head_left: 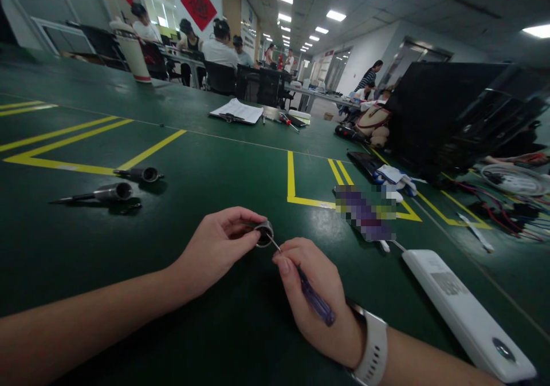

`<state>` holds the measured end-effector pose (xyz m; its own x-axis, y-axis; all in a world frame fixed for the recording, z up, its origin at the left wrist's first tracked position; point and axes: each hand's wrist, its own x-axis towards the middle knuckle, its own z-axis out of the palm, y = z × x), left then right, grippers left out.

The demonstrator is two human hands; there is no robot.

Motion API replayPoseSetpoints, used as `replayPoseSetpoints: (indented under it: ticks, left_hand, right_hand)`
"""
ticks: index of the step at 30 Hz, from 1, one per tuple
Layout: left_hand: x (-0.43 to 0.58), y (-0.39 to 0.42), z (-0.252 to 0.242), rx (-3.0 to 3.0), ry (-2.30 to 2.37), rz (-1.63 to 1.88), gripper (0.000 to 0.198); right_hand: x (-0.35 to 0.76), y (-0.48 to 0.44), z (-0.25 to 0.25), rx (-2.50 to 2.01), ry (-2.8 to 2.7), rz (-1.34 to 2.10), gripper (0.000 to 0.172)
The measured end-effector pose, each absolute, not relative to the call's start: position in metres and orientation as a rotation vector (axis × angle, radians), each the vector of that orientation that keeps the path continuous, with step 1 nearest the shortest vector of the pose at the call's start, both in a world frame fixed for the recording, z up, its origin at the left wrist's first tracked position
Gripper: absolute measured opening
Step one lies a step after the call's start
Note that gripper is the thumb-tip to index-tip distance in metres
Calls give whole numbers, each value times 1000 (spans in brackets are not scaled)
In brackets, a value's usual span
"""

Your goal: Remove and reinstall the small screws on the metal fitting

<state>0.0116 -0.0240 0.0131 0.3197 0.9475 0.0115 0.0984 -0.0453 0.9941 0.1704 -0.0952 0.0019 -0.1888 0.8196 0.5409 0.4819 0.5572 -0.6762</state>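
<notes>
My left hand [226, 240] grips a short metal cylinder [270, 229] between thumb and fingers, its open end turned toward me. In my right hand [311, 294] is a screwdriver [317, 301] with a clear purple handle. The screwdriver's thin shaft reaches into the cylinder's mouth; its tip is hidden inside. To the left on the green table lie two similar metal cylinders, one with a long pointed tip [112, 192] and a darker one [148, 174] behind it. A small dark part [131, 208] lies beside them.
A white power bank [466, 311] lies at right, a cable running to a blurred phone [365, 214]. Farther back are a clipboard with papers [237, 111], a red-handled screwdriver [287, 121] and a tumbler [134, 54]. A large black case [455, 111] and wires [507, 208] occupy the right side.
</notes>
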Motion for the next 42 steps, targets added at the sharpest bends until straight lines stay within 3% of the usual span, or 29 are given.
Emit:
replayPoseSetpoints:
  ticks: [12, 33, 42]
  left_hand:
    - [12, -26, 11, 1479, 1009, 998, 9]
    - [12, -25, 4, 1558, 975, 1023, 9]
    - [11, -18, 15, 1406, 1025, 967, 12]
  right_hand:
    - [169, -98, 3, -1066, -1937, 394, 12]
    - [166, -98, 4, -1059, -1971, 260, 11]
    - [171, -95, 11, -1065, -1845, 480, 12]
